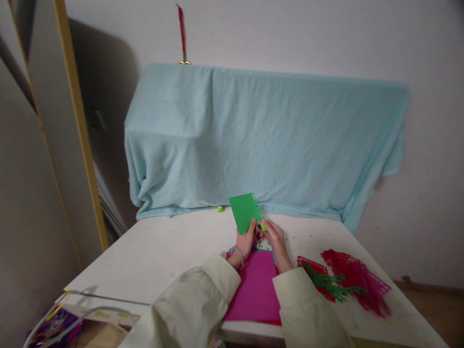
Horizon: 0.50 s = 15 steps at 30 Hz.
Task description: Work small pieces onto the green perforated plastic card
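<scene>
Over a white tabletop (174,246), mid-frame, the left hand (246,239) pinches green paper (243,211), holes down its right edge, left edge plain, and the right hand (277,239) grips a green thing (263,227) (mostly hidden).

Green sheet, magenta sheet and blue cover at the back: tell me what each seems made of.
Green sheet: probably card or thin foam, matte; it juts flat from the left hand without drooping.
Magenta sheet: likely similar or paper, matte, with even colour and no strong glare.
Blue cover: soft, matte fabric, perhaps towelling, judging by its drape and folds.
</scene>
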Available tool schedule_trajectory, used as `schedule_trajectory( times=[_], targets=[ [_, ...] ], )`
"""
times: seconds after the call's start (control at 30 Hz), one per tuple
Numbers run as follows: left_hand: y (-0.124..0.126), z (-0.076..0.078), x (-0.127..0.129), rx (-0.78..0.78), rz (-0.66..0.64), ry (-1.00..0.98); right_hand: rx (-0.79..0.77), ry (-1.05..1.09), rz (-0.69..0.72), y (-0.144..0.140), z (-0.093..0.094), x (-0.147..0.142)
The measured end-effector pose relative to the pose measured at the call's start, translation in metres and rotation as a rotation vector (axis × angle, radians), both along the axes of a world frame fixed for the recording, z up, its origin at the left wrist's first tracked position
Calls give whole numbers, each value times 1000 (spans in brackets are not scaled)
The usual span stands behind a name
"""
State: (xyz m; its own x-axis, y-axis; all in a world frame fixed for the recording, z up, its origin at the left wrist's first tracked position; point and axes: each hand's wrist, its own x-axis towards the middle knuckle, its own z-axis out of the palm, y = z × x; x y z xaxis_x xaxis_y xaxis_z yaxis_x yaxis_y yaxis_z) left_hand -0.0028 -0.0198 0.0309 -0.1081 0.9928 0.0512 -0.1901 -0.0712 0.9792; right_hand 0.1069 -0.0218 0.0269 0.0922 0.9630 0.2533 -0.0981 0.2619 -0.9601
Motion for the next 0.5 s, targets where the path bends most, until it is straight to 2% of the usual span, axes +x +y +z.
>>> schedule_trajectory(
  times=[0.23,0.5],
  targets=[
    [4,-8,2,47,-6,1,-17,-10,26,4,-4,2],
    [-3,5,2,39,-47,-24,-16,3,37,1,-2,0]
  ],
)
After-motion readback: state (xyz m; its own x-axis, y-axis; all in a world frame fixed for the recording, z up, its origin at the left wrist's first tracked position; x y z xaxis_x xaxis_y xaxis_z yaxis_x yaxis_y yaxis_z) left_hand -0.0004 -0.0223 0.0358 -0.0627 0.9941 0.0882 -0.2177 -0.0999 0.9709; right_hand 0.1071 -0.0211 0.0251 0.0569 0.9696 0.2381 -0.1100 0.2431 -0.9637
